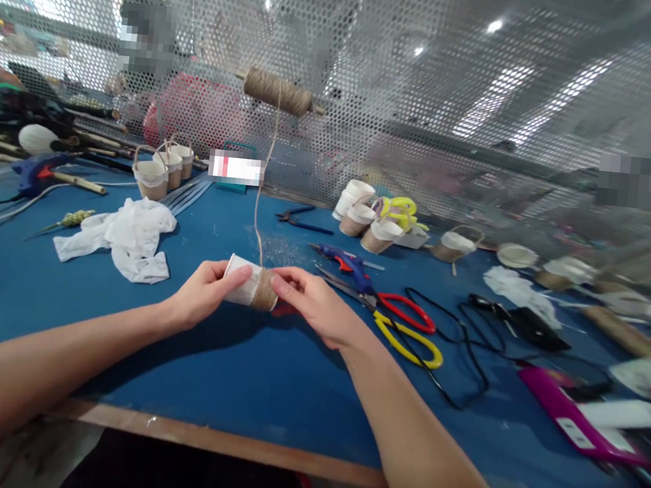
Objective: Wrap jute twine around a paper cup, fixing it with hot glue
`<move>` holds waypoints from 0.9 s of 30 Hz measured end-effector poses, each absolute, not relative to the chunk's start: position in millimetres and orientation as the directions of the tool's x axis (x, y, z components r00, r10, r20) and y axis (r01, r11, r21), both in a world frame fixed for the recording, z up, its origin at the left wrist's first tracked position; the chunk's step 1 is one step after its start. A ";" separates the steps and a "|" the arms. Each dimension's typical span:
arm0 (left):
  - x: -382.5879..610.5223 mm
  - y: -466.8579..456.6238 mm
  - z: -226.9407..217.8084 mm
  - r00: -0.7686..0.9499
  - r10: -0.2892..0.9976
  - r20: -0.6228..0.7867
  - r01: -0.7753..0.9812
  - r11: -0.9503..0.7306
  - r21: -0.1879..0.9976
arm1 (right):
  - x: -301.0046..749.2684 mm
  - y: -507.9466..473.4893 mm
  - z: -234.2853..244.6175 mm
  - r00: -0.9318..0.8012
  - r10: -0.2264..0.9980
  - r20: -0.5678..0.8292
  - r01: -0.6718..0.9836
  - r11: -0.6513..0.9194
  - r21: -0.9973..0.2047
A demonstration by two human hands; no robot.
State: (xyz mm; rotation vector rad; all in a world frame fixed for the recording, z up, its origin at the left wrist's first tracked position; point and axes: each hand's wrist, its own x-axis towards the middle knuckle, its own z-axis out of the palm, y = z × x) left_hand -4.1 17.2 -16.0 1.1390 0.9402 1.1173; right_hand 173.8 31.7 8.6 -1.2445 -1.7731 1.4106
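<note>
A white paper cup (243,290), partly wrapped in brown twine (265,292), lies on its side between my hands above the blue table. My left hand (206,290) is closed around the white end, thumb on top. Around the twine-covered end, my right hand (311,304) grips with its thumb and fingers. A strand of twine (258,207) runs from the cup up to a twine spool (278,92) on a rod at the mesh screen. The cup's underside is hidden.
To the right lie a blue glue gun (349,265), red-and-yellow scissors (403,332), black cables and a purple power strip (578,422). White cloth gloves (124,236) lie left. Pliers (305,219) and several twine-wrapped cups (381,235) stand farther back. Mesh (377,65) borders the far side.
</note>
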 end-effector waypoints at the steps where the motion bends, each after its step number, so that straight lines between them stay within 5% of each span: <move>1: -4.2 17.6 -15.3 0.208 0.978 -0.027 -0.188 0.067 0.980 | 174.1 32.4 7.9 -0.417 0.903 -0.100 0.330 0.048 -0.943; 12: -8.7 25.4 -13.6 0.300 0.927 -0.224 -0.437 0.342 0.832 | 172.7 30.6 5.2 -0.469 0.877 0.100 0.368 0.298 -0.881; 27: -5.1 12.5 -13.6 0.357 0.928 -0.107 -0.129 0.163 0.978 | 170.5 31.3 5.9 -0.305 0.928 0.214 0.342 0.316 -0.885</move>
